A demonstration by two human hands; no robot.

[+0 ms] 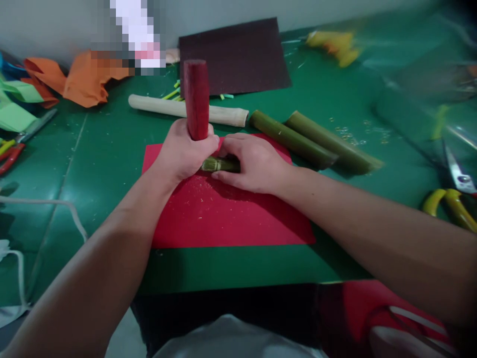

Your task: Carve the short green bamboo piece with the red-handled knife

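My left hand (184, 151) is closed round an upright tool with a thick red wooden handle (197, 99). The tool's lower end is hidden by the fist, so its kind does not show. Beside it, my right hand (257, 161) grips a short green bamboo stalk (219, 164) with a frayed-looking left end. That end lies right by my left fist. Both hands are over a red sheet (223, 219) sprinkled with small pale shavings.
Behind lie a pale bamboo stick (156, 106), two green bamboo pieces (294, 139) and a dark sheet (234, 59). Yellow-handled scissors (456, 199) are at right. Orange cloth (85, 82) and red-handled scissors (13, 154) are at left. A white cord (55, 202) crosses the left side.
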